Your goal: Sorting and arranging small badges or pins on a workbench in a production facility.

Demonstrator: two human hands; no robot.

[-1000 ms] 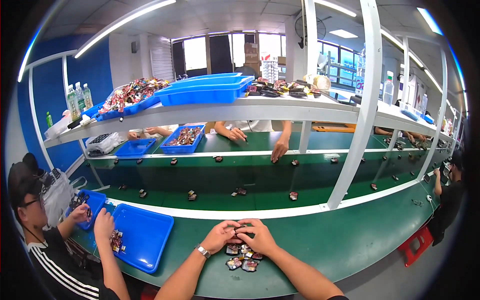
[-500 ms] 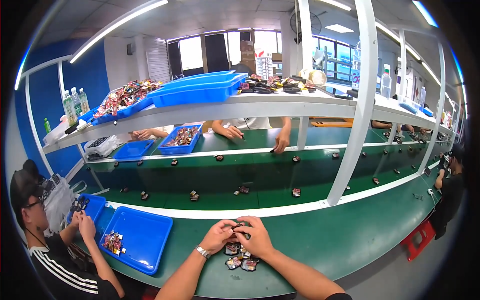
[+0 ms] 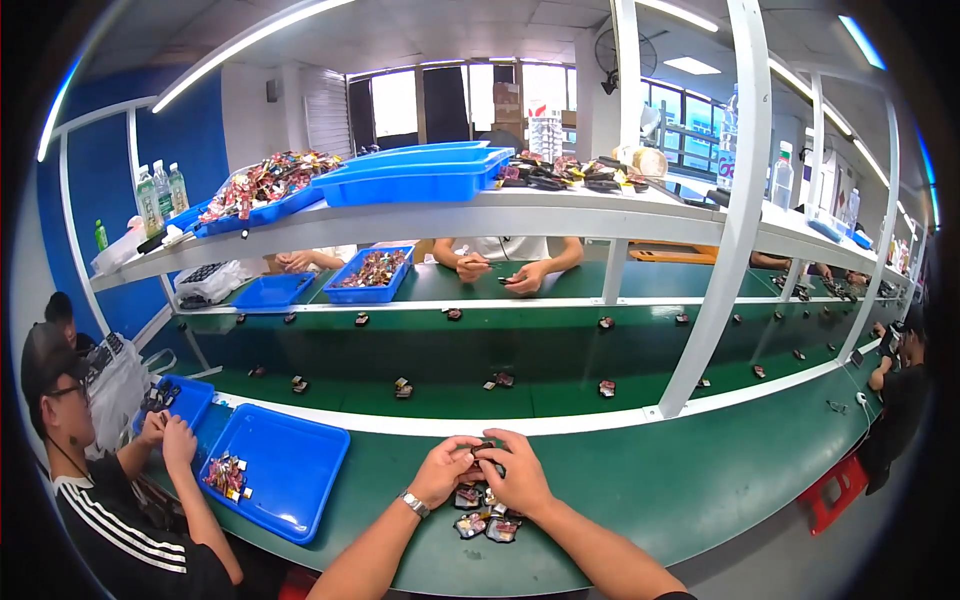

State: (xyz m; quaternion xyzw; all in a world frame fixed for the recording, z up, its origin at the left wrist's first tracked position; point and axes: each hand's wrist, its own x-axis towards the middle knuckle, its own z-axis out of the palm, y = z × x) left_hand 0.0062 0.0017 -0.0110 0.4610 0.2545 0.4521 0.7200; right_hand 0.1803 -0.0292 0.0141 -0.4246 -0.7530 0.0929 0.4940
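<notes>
Both my hands meet over the green table, their fingers closed around one small dark piece (image 3: pixel 483 450). A watch circles the wrist of my left hand (image 3: pixel 443 472), which grips the piece from the left. My right hand (image 3: pixel 516 470) holds it from the right, fingers bent over its top. Much of the piece is hidden by my fingers, so its exact kind does not show. Just below my hands lie several small flat pieces (image 3: pixel 488 525) with dark edges and red, white and yellow parts, close together on the green tabletop (image 3: pixel 620 480).
A blue tray (image 3: pixel 325 450) with small colourful pieces stands to my left, beside a co-worker handling something. Ahead, spaced-out pieces lie on a green conveyor belt (image 3: pixel 450 360). A white post (image 3: pixel 715 270) rises at right. Blue trays (image 3: pixel 410 185) fill the shelf above; people sit across.
My hands keep their grip on the dark piece, fingers shifting slightly. The view has turned a little left. Across the belt, a co-worker's hands have drawn closer together.
</notes>
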